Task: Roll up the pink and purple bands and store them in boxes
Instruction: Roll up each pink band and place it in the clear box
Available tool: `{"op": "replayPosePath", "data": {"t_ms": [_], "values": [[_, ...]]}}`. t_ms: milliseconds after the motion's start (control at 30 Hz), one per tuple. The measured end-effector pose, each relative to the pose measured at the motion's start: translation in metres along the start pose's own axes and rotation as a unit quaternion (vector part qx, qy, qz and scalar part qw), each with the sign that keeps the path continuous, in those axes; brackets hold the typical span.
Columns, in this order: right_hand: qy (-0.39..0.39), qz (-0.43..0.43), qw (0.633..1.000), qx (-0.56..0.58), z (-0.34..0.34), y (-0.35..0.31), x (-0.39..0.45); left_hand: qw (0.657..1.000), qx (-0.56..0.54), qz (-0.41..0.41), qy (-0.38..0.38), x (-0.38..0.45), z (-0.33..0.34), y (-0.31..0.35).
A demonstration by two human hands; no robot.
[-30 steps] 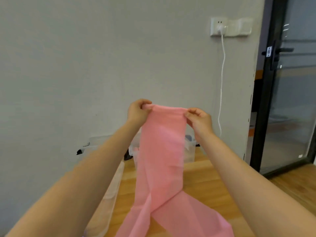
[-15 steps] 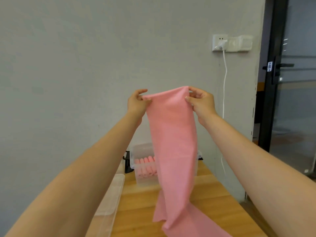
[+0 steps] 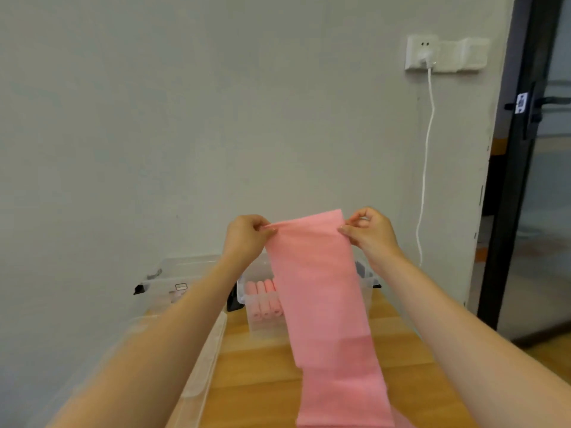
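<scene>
Plain pink band [image 3: 318,288], pale wooden table [image 3: 256,375]

We hold band [image 3: 312,273] up before us: left hand [image 3: 245,237] at its top left corner, right hand [image 3: 372,233] at top right. Band hangs down between our arms onto table [image 3: 262,366]. Behind band, at wall, box [image 3: 366,291] with rolled bands [image 3: 264,299] inside, left of hanging band. Second box [image 3: 173,284] left of it. Lid [image 3: 205,366] on table before second box, under left arm. Socket [image 3: 425,52] on wall upper right, cable [image 3: 426,156] hanging below; door [image 3: 531,149] right of wall.
</scene>
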State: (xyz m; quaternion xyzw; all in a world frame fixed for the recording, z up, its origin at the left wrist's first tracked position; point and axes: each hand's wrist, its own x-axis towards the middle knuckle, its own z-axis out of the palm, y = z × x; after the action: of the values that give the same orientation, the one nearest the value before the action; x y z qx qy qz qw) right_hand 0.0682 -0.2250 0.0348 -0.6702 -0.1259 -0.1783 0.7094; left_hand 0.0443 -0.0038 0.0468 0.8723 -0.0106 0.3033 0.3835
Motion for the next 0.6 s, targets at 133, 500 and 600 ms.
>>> {"op": "replayPosePath", "data": {"t_ms": [133, 500, 600], "values": [[-0.033, 0.086, 0.995, -0.026, 0.01, 0.059, 0.03, 0.996, -0.007, -0.09, -0.016, 0.022, 0.039, -0.036], [-0.043, 0.024, 0.949, -0.31, 0.011, 0.145, 0.036, 0.999, 0.015, -0.031, -0.035, -0.048, 0.111, -0.093], [0.047, 0.008, 0.961, -0.273, -0.012, 0.155, -0.018, 0.994, -0.066, -0.083, -0.017, -0.094, 0.112, -0.096]]}}
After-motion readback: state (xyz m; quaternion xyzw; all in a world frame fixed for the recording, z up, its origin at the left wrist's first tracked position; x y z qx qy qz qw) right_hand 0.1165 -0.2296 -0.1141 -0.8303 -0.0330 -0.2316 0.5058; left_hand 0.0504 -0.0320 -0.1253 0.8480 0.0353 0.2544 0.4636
